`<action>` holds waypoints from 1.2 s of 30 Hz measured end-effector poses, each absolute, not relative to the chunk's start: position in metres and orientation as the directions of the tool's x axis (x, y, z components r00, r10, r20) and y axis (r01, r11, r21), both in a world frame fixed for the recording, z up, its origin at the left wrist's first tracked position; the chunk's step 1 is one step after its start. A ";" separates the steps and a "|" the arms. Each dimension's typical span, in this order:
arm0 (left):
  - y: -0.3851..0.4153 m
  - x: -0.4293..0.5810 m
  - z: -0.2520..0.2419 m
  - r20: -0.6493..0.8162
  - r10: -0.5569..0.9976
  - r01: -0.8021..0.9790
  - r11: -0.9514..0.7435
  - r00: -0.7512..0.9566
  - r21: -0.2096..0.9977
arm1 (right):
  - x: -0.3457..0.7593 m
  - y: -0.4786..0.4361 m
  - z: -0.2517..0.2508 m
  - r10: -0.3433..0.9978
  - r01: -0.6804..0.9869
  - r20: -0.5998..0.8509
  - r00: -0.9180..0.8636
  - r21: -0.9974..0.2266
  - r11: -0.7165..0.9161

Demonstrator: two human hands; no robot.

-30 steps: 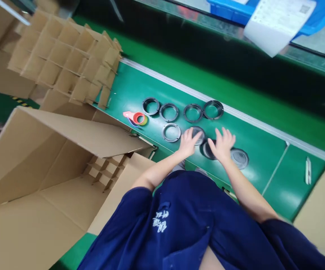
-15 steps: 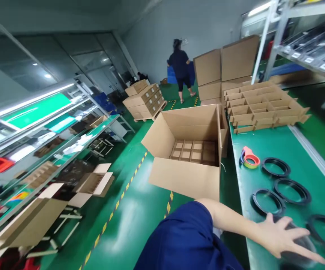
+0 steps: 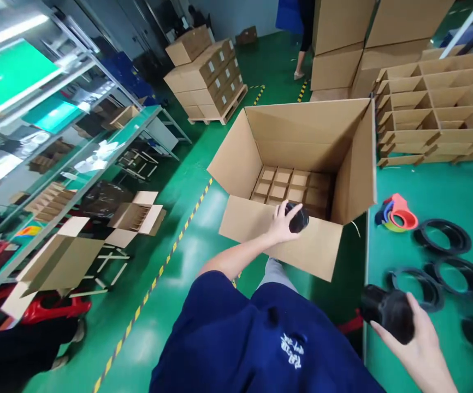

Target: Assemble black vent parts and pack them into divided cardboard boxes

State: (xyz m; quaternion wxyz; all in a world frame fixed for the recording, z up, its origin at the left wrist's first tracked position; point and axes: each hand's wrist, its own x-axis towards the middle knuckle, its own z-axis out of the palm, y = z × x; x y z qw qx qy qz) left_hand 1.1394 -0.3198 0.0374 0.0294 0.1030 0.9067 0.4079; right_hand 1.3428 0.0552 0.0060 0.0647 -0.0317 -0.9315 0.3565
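My left hand (image 3: 281, 222) grips a black round part (image 3: 298, 218) over the near wall of the open cardboard box (image 3: 302, 131). Cardboard dividers line the bottom of that box. My right hand (image 3: 419, 341) holds a second black cylindrical part (image 3: 388, 310) at the left edge of the green table (image 3: 425, 180). Several black rings (image 3: 441, 236) lie on the table to the right of that hand.
A red tape dispenser (image 3: 398, 213) lies on the table near the box. Cardboard divider grids (image 3: 433, 117) and stacked cartons (image 3: 337, 49) stand behind. A pallet of boxes (image 3: 206, 71) sits on the floor, shelving (image 3: 35, 142) runs on the left, and a person's legs (image 3: 304, 33) show far back.
The view has swung down toward the box. My left hand left the table and now holds a black part over the box. My right hand has come into view with another black part.
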 end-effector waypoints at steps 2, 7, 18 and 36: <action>-0.351 1.086 0.030 0.004 0.105 0.072 0.652 -0.994 0.755 | 1.279 0.006 0.022 -0.021 -0.098 0.118 -0.993 -0.692 0.715; -0.429 0.924 -0.019 -0.146 -0.095 -0.171 0.678 -0.985 0.715 | 1.076 -0.140 0.009 -0.130 -0.188 0.137 -0.982 -0.658 0.729; -0.507 0.729 -0.166 -0.335 -0.117 -0.252 0.883 -0.935 0.397 | 0.744 -0.319 -0.180 -0.084 0.020 -0.275 -0.958 -0.356 0.934; -0.537 0.743 -0.271 -0.510 0.109 -0.112 0.917 -0.853 0.383 | 0.763 -0.320 -0.348 -0.054 -0.035 -0.052 -0.997 -0.319 0.947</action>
